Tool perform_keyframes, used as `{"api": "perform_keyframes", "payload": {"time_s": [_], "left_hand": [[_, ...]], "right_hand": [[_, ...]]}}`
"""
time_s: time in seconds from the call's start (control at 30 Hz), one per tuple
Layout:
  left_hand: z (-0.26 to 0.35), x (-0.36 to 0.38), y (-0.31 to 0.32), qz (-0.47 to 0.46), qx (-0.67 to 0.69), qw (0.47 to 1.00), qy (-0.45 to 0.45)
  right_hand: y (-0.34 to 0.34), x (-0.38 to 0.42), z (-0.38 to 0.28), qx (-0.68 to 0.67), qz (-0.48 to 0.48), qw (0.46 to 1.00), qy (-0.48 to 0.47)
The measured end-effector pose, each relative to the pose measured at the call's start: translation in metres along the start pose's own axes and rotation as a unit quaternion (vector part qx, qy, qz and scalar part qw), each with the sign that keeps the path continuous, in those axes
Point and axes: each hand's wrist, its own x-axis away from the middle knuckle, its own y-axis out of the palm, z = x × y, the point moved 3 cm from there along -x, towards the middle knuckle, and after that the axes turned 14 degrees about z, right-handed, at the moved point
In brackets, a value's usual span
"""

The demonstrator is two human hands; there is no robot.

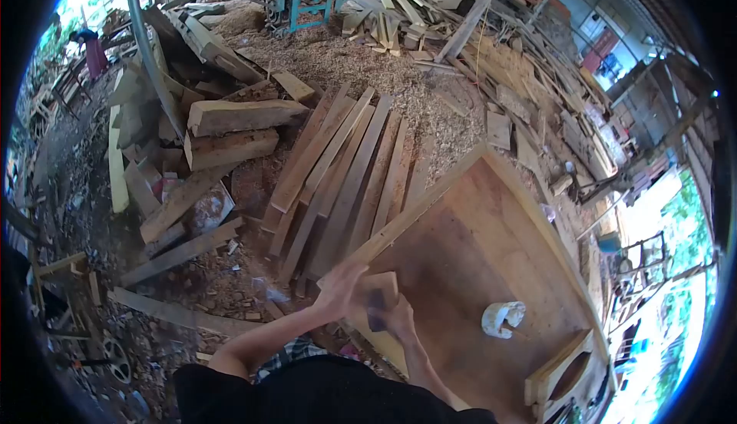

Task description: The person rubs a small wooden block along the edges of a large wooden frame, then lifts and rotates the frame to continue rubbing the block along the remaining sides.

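Observation:
In the head view, my left hand (342, 292) is closed around the near edge of a small wooden block (384, 283). My right hand (399, 321) is closed just beside it, on a dark flat piece (375, 318) pressed against the block. Blur hides what kind of piece this is. Both hands are over the near-left edge of a large shallow wooden box (453, 263) with raised sides. Inside the box, to the right of my hands, stands a white, paint-smeared cup-like container (503, 320) with a stick in it.
A slotted wooden piece (562, 376) lies in the box's near-right corner. Several long planks (345, 171) lie beyond the box, with thick beams (238, 128) to their left. Shavings (338, 67) cover the ground around a teal machine stand (307, 9). Another person (92, 52) is far left.

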Motion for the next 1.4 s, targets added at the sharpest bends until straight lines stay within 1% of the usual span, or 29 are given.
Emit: {"api": "perform_keyframes", "payload": {"time_s": [0.03,0.07,0.1,0.13,0.17,0.2,0.27,0.3,0.37,0.4,0.47,0.6,0.67,0.7,0.77,0.8,0.87,0.9,0.97,1.0,1.1,1.17,1.2,1.23,1.3,1.33,1.4], "left_hand": [[0.001,0.008,0.020,0.047,0.076,0.996,-0.030],[0.004,0.012,0.037,0.091,0.151,0.983,-0.057],[-0.024,0.015,0.019,0.089,0.125,0.987,-0.042],[-0.019,0.017,0.040,0.045,0.264,0.951,-0.156],[-0.013,0.022,0.059,-0.002,0.391,0.882,-0.264],[-0.006,0.025,0.062,0.000,0.390,0.882,-0.265],[0.002,0.024,0.067,0.024,0.477,0.820,-0.315],[0.003,0.024,0.067,0.030,0.476,0.822,-0.312],[0.005,0.029,0.071,0.014,0.492,0.807,-0.327],[0.008,0.028,0.063,0.019,0.489,0.808,-0.327],[0.023,0.036,0.050,-0.038,0.497,0.771,-0.396],[0.024,0.051,0.058,-0.035,0.490,0.778,-0.392],[0.029,0.060,0.060,-0.032,0.515,0.738,-0.434],[0.033,0.063,0.058,-0.030,0.514,0.739,-0.435],[0.042,0.066,0.054,-0.057,0.542,0.672,-0.500],[0.045,0.066,0.052,-0.092,0.561,0.658,-0.493],[0.050,0.069,0.055,-0.101,0.564,0.656,-0.491],[0.056,0.068,0.055,-0.110,0.567,0.655,-0.487],[0.065,0.067,0.054,-0.107,0.568,0.661,-0.479],[0.069,0.069,0.053,-0.104,0.567,0.668,-0.472],[0.070,0.081,0.068,-0.107,0.564,0.660,-0.485],[0.073,0.089,0.076,-0.110,0.563,0.656,-0.491],[0.077,0.092,0.077,-0.115,0.560,0.654,-0.495],[0.081,0.096,0.078,-0.115,0.559,0.652,-0.499],[0.089,0.100,0.077,-0.105,0.544,0.675,-0.488],[0.092,0.103,0.079,-0.106,0.541,0.674,-0.492],[0.099,0.107,0.082,-0.101,0.518,0.694,-0.490]], "right_hand": [[-0.018,0.005,0.006,-0.196,0.026,0.977,0.080],[-0.032,0.008,0.011,-0.386,0.052,0.908,0.155],[-0.009,0.003,-0.021,-0.412,0.051,0.898,0.142],[-0.020,0.008,-0.021,-0.429,0.060,0.891,0.136],[-0.027,0.012,-0.020,-0.449,0.065,0.882,0.131],[-0.026,0.015,-0.019,-0.449,0.063,0.882,0.129],[-0.026,0.017,-0.013,-0.463,0.080,0.878,0.095],[-0.025,0.019,-0.012,-0.464,0.078,0.878,0.089],[-0.024,0.028,-0.011,-0.470,0.076,0.876,0.073],[-0.023,0.029,-0.010,-0.472,0.071,0.876,0.069],[-0.017,0.042,-0.003,-0.478,0.058,0.871,0.093],[-0.012,0.058,0.000,-0.486,0.070,0.865,0.102],[-0.011,0.068,0.006,-0.525,0.008,0.837,0.155],[-0.010,0.072,0.014,-0.526,0.005,0.836,0.155],[0.000,0.078,0.032,-0.617,-0.122,0.735,0.254],[-0.002,0.083,0.033,-0.617,-0.123,0.734,0.254],[-0.005,0.096,0.030,-0.692,-0.190,0.648,0.256],[-0.005,0.098,0.035,-0.691,-0.190,0.649,0.257],[-0.002,0.104,0.045,-0.708,-0.226,0.614,0.266],[-0.003,0.107,0.046,-0.706,-0.228,0.614,0.268],[-0.004,0.117,0.056,-0.702,-0.211,0.615,0.292],[-0.002,0.120,0.068,-0.712,-0.234,0.594,0.293],[-0.003,0.124,0.071,-0.712,-0.235,0.592,0.295],[-0.004,0.127,0.072,-0.709,-0.230,0.598,0.296],[-0.007,0.132,0.079,-0.707,-0.227,0.600,0.298],[-0.008,0.134,0.086,-0.697,-0.227,0.612,0.297],[-0.015,0.141,0.087,-0.683,-0.223,0.635,0.283]]}}
